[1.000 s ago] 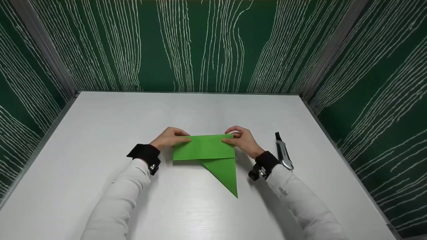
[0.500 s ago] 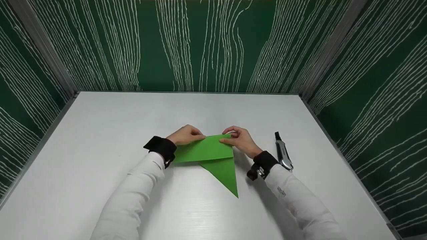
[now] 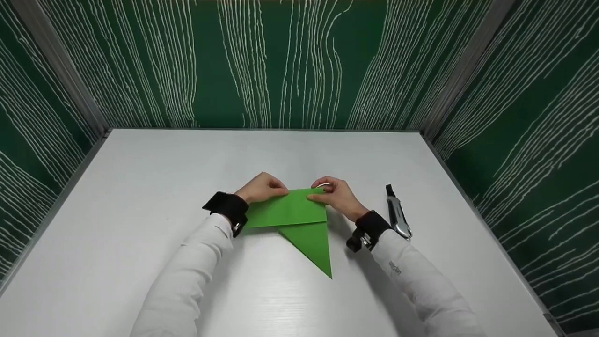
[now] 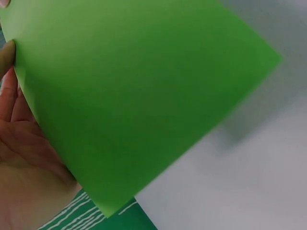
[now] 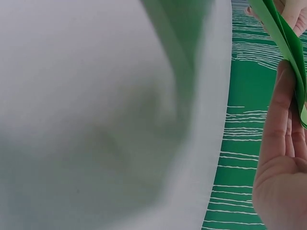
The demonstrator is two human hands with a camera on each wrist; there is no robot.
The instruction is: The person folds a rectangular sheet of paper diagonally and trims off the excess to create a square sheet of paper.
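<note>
A folded sheet of green paper (image 3: pixel 290 210) is held up over the table in the head view, its upper flap a long rectangle and a pointed triangle hanging at the lower right. My left hand (image 3: pixel 263 187) pinches the top edge left of the middle, thumb in front. Close to the top right corner, my right hand (image 3: pixel 338 199) pinches the same edge between thumb and fingers. The paper (image 4: pixel 139 96) fills much of the left wrist view and hides part of the left hand (image 4: pixel 29 163). From the side, the right wrist view shows its folded layers (image 5: pixel 276 28) slightly parted.
A silver-grey tool with a black tip (image 3: pixel 398 215), like a utility knife, lies on the white table (image 3: pixel 140 187) beside the right wrist. Green panels with white wavy lines (image 3: pixel 299 65) stand behind the table and at both sides.
My left hand has slid right along the paper's top edge, from near the left corner toward the middle. The right hand has stayed nearly in place, still pinching its corner.
</note>
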